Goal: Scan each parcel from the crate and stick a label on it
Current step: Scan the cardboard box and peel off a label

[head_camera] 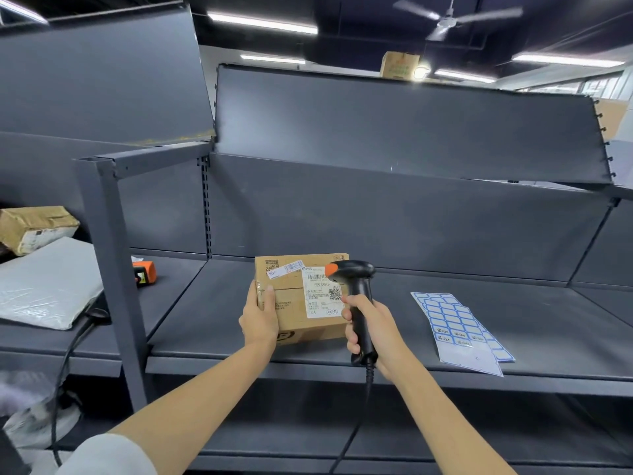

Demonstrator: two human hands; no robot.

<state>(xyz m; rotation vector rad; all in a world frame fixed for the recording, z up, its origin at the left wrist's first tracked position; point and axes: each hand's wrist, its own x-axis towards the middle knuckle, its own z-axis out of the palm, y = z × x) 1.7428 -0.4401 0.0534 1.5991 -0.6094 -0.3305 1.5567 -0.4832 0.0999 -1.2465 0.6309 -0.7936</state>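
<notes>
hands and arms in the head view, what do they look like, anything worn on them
Both hands, left hand and right hand, are bare: no gloves, rings or watch visible. The forearms are uncovered too. A light grey sleeve covers the left upper arm; no sleeve shows on the right.

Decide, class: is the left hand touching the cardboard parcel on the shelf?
Touching. The head view shows the left hand gripping the cardboard parcel's left edge, thumb lying on its top face.

A brown cardboard parcel bearing white barcode labels is stood on the dark shelf. A black, orange-tipped scanner is aimed at it. Blue-bordered label sheets are laid flat, well right.
</notes>
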